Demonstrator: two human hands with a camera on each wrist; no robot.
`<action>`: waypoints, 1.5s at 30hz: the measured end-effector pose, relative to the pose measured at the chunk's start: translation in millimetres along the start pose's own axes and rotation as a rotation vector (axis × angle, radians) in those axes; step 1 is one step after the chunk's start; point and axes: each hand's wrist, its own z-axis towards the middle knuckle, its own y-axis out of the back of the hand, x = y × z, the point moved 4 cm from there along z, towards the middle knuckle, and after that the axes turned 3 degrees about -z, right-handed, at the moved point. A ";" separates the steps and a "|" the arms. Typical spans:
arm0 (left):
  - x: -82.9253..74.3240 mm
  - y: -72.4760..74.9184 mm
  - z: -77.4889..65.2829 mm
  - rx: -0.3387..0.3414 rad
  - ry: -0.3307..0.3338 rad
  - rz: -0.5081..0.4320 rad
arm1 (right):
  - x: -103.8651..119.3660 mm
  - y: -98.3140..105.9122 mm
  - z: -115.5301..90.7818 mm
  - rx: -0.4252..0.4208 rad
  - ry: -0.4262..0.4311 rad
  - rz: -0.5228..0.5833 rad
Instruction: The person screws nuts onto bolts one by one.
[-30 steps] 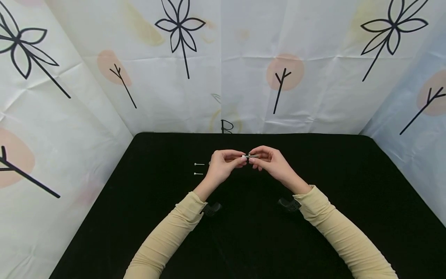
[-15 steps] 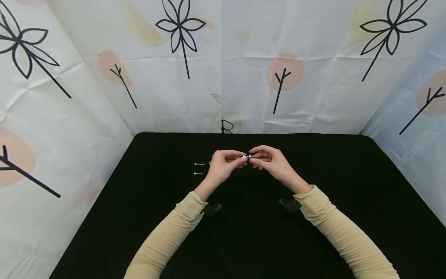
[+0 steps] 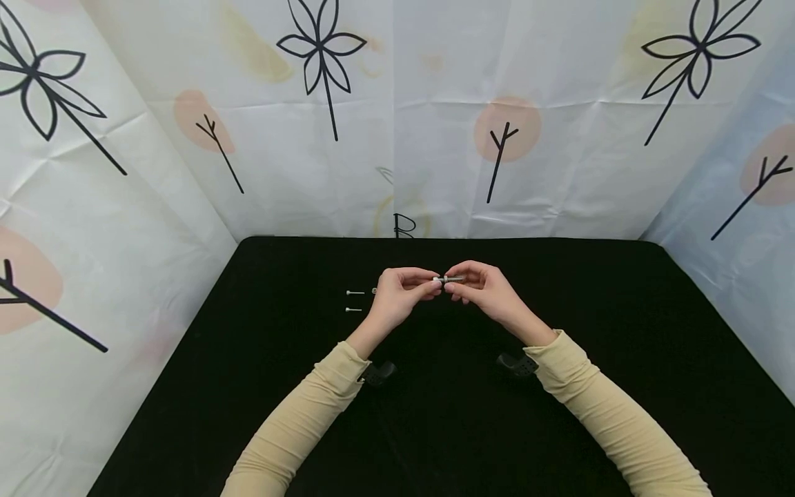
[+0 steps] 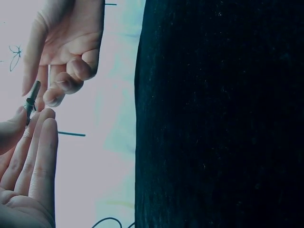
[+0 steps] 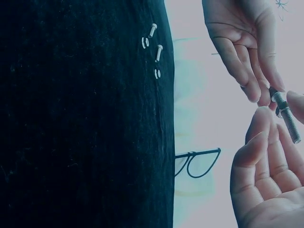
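Over the black table, my left hand [image 3: 395, 291] pinches the head end of a silver bolt [image 5: 291, 127] between thumb and fingertips. The bolt lies nearly level in the head view, its threaded end pointing toward my right palm. A nut [image 5: 282, 105] sits partway along the shank. Around the nut, the thumb and forefinger of my right hand [image 3: 487, 293] are curled in a light pinch, the other fingers bent below. In the left wrist view the nut [image 4: 30, 101] shows between both hands' fingertips. Whether a washer sits behind the nut is too small to tell.
Two more bolts, an upper one [image 3: 355, 293] and a lower one [image 3: 354, 310], lie on the black tabletop [image 3: 298, 386] left of my left hand. Small rings [image 5: 145, 42] lie beside them, partly hidden in the head view. A patterned white cloth [image 3: 435, 172] hangs behind.
The bolt and nut have shifted very slightly to the right, and the fingertips of my right hand have moved a little at the nut. The arms stay nearly in place.
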 end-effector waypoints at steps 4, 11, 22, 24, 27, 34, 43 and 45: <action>-0.7 0.1 0.0 -0.001 -0.006 -0.004 | 1.4 -0.4 0.0 0.004 0.040 0.025; 0.1 1.3 0.4 0.006 -0.005 0.013 | -1.0 -2.7 1.3 0.013 -0.019 0.009; 27.5 5.5 9.3 -0.029 -0.019 -0.010 | 1.3 -4.0 1.1 0.008 0.013 0.022; 27.2 5.5 9.1 -0.037 -0.028 -0.003 | -0.3 -3.8 2.1 0.002 -0.011 0.007; 27.0 5.6 9.0 -0.044 -0.035 -0.003 | -2.0 -3.5 2.9 -0.006 -0.018 0.018; 27.9 4.8 10.4 -0.032 -0.030 -0.021 | 1.7 -4.1 2.1 -0.004 0.033 0.054; 23.7 4.8 7.6 -0.020 -0.019 -0.019 | 5.0 -4.0 -0.9 -0.015 0.000 0.024; 27.9 4.9 9.1 -0.031 -0.030 -0.021 | 2.6 -3.5 -0.3 -0.015 0.029 0.048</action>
